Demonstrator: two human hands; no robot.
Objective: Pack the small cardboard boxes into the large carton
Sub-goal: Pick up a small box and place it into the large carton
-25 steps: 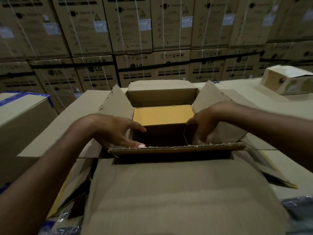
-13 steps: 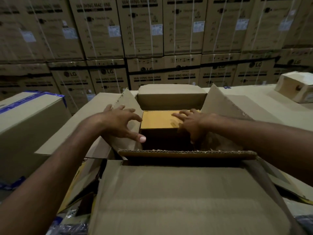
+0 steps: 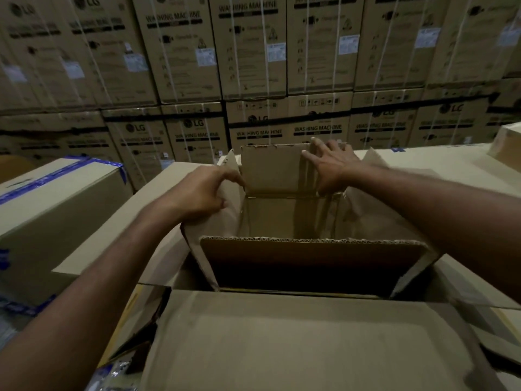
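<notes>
The large carton [image 3: 313, 263] stands open in the middle, its near flap folded out toward me. Deep inside it, the tan top of a small cardboard box [image 3: 279, 218] shows dimly. My left hand [image 3: 203, 196] grips the top edge of the carton's left flap, fingers curled over it. My right hand [image 3: 329, 165] lies with spread, straight fingers against the right part of the far flap [image 3: 270, 167], which stands upright. Neither hand holds a small box.
A wall of stacked washing-machine cartons [image 3: 259, 66] fills the background. A closed box with blue tape [image 3: 56, 198] sits to the left. Another small box [image 3: 507, 142] peeks in at the far right edge. Flat cardboard [image 3: 423, 165] lies around the carton.
My right hand left the small box's top and moved up onto the far flap, which now stands upright. My left hand closed on the left flap.
</notes>
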